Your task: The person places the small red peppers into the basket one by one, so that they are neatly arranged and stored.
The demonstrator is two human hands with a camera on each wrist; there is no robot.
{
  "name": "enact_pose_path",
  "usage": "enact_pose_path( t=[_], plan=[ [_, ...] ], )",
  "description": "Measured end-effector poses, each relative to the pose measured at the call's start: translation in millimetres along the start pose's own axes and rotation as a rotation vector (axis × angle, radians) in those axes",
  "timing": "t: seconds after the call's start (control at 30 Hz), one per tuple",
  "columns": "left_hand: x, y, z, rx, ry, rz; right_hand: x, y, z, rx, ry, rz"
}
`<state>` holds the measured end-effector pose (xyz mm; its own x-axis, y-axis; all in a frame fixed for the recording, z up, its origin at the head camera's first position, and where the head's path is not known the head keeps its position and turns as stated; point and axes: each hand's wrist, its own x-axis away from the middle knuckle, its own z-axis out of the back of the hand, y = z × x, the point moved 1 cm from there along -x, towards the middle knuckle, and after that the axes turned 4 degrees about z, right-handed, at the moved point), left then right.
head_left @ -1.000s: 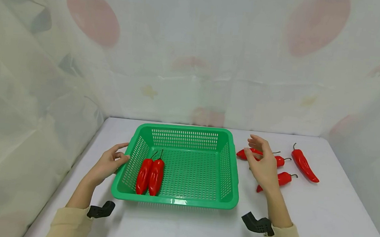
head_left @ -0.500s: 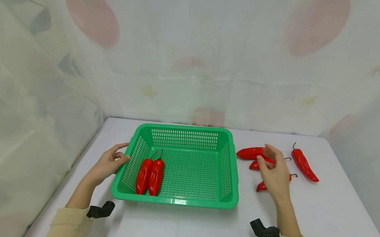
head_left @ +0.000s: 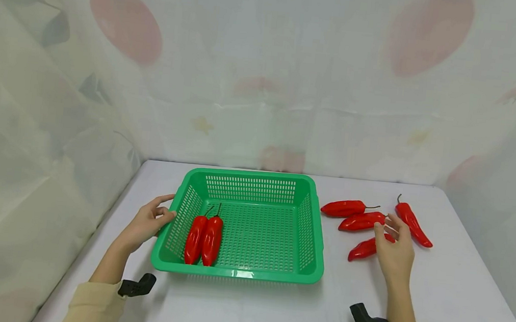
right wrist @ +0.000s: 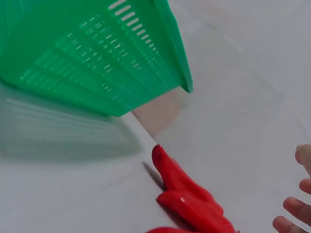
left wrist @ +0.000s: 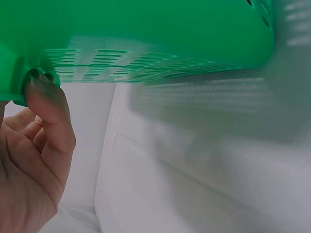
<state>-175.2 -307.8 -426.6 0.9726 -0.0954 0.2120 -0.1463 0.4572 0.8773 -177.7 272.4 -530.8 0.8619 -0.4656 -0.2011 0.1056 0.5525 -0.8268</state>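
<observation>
Head view: left hand point(head_left: 144, 223) grips green basket point(head_left: 236, 273); right hand point(head_left: 396, 251) near red peppers point(head_left: 361, 221).

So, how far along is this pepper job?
Looks done: two glossy, elongated red peppers lie side by side in the rectangular green plastic basket. In hand: the person's left grip holds the basket's rim; the right grip is at the nearest loose red pepper, contact unclear. Remaining: four glossy red peppers, that one included, lie on the white tabletop. If all belong inside, that's perhaps a third done.
</observation>
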Motion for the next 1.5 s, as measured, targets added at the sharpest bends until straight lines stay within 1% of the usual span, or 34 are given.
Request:
enact_pose_path(
  t=[0.07, 0.13, 0.2, 0.33, 0.43, 0.57, 0.87, 1.1, 1.27, 1.33, 1.5],
  plan=[
    [0.0, 0.4, -0.3, -0.002, 0.000, -0.003, 0.3, 6, 2, 0.010, -0.007, -0.045],
    [-0.1, 0.8, 0.1, -0.003, 0.002, -0.001, 3.7, 2, 7, 0.035, -0.021, -0.076],
    [-0.1, 0.9, 0.3, -0.002, 0.008, 0.007, 9.2, -10, 15, 0.049, -0.032, -0.105],
    [0.5, 1.1, 0.4, 0.006, 0.014, 0.018, 22.7, -41, 30, 0.020, -0.062, -0.167],
    [0.6, 1.2, 0.4, 0.000, 0.008, 0.010, 28.9, -53, 36, 0.005, -0.085, -0.201],
    [0.1, 0.9, 0.1, -0.001, 0.004, 0.000, 31.4, -50, 36, 0.027, -0.100, -0.217],
    [1.7, 2.2, -0.5, 0.012, 0.009, 0.009, 31.7, -39, 30, 0.102, -0.110, -0.264],
    [2.0, 1.6, -1.2, 0.010, 0.004, -0.002, 31.0, -38, 27, 0.163, -0.139, -0.237],
    [11.9, 21.2, -4.1, 0.017, -0.003, 0.010, 30.1, -38, 24, 0.205, -0.155, -0.206],
    [13.2, 24.0, -4.4, 0.021, -0.004, 0.015, 29.8, -37, 23, 0.220, -0.160, -0.197],
    [2.8, 5.5, -1.6, 0.014, 0.006, 0.010, 29.8, -36, 22, 0.222, -0.164, -0.190]
  ],
)
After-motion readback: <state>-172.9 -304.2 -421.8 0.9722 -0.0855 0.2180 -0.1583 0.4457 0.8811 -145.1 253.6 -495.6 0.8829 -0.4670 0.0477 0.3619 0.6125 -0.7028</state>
